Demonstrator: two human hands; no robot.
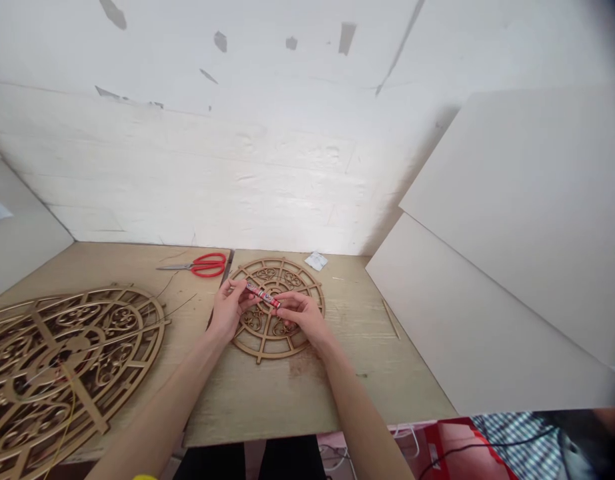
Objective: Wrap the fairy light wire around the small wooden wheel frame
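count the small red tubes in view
1: the tube, held between the left hand and the right hand over the round lattice panel. Any beneath the lattice pieces at left would be hidden.

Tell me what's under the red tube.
Under the tube, a round openwork panel lies on the tabletop. The tube, left hand and right hand hide parts of it.

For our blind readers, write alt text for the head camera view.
A person's left hand and right hand hold a short red-and-white tube over a round openwork panel on a worktable. Red-handled scissors lie beyond the left hand; larger openwork panels lie at the left.
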